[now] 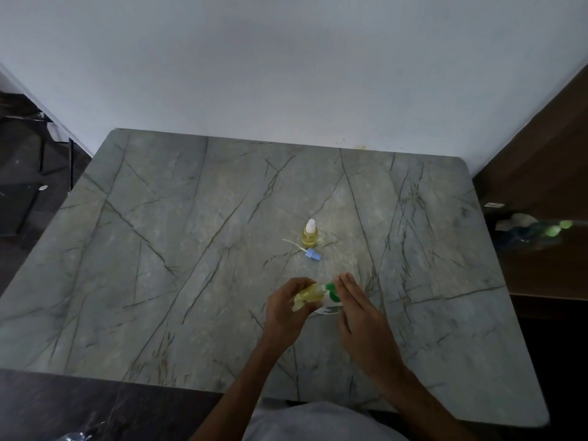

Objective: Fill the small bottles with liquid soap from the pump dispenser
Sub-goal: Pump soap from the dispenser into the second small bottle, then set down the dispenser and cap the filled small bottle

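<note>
Head view: left hand [282, 310] grips small bottle [306, 296] against dispenser [330, 291].

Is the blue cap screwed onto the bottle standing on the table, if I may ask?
No, the blue cap lies on the table beside the standing bottle, which wears a white top.

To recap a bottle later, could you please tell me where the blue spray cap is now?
The blue spray cap lies on the table near the head view's centre, beside the white-capped bottle on its near side.
</note>
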### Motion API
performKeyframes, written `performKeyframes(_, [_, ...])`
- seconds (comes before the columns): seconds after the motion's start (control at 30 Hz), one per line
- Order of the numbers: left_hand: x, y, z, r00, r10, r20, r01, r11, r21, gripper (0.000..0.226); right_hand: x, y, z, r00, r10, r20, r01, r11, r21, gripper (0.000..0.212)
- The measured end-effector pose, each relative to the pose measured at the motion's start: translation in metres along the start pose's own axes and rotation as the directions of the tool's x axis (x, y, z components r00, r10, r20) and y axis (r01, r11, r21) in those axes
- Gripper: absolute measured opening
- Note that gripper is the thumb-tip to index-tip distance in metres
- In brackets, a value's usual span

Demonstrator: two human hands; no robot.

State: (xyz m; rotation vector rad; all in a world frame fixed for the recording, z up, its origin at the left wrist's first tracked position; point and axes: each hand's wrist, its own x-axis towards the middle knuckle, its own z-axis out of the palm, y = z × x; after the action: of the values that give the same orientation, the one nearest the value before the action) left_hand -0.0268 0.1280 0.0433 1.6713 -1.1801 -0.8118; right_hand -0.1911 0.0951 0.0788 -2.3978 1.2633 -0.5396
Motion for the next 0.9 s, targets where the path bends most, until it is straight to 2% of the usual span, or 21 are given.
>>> performKeyframes(0.2, [0.001,0.0,0.003,1.0,-0.005,0.006,0.005,1.0,-0.012,0.035,0.006,0.002,-0.002,0.995,0.097,-0.006,-0.096,0.991,0.091,0.061])
performKeyframes(0.53, [0.0,0.006,0.001,1.0,0.006,-0.011,-0.007,0.996,-0.085,0.032,0.014,0.012,-0.006,0.987,0.159,-0.006,-0.156,0.974,0.163,0.057])
performKeyframes(0.73, [-0.001,0.01,0.001,0.997,-0.058,-0.056,0.049,0.987,-0.154,0.031,0.015,0.014,-0.007,0.988,0.155,-0.007,-0.149,0.96,0.237,0.055])
performKeyframes(0.9, [-0.005,0.012,0.0,0.987,-0.091,-0.129,0.067,0.981,-0.184,0.031,0.015,0.021,-0.008,0.984,0.171,0.05,-0.178,0.938,0.297,0.064])
